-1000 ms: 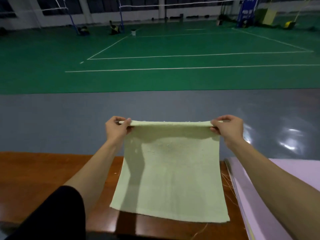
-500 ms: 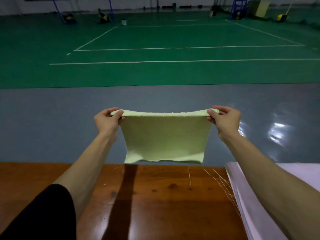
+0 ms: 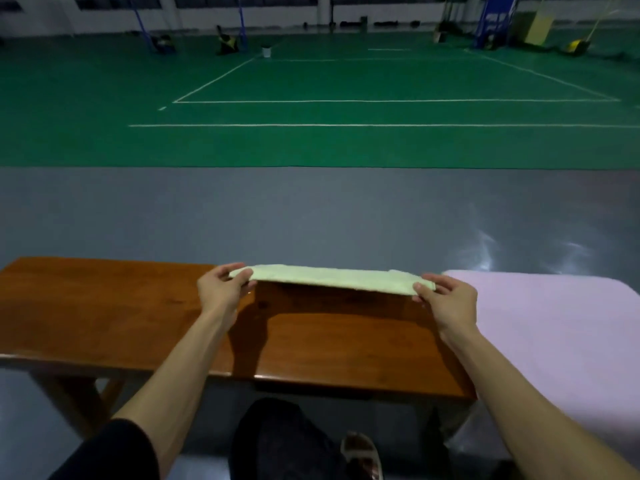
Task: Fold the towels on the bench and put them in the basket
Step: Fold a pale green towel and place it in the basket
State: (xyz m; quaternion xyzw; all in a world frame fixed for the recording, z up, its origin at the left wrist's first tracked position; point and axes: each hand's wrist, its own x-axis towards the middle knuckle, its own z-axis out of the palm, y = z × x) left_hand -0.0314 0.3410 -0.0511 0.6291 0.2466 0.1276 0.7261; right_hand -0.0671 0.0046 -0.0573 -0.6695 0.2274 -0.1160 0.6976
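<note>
- Cannot count the layers of the green towel (image 3: 332,280), seen edge-on.
- Only partly see the fingers (image 3: 431,284), tucked beneath its ends.
- Lose the pink towel (image 3: 554,341) past the right edge, and the right end of the tabletop (image 3: 104,306) beneath it.
- Cannot make out the small, blurred gear (image 3: 228,43) by the far wall.

Sports hall; lined green court (image 3: 346,109)

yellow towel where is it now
Head view, centre: the yellow towel is stretched over the far edge of the bench, pinched between the left hand and right hand, just left of the pink towel.
</note>
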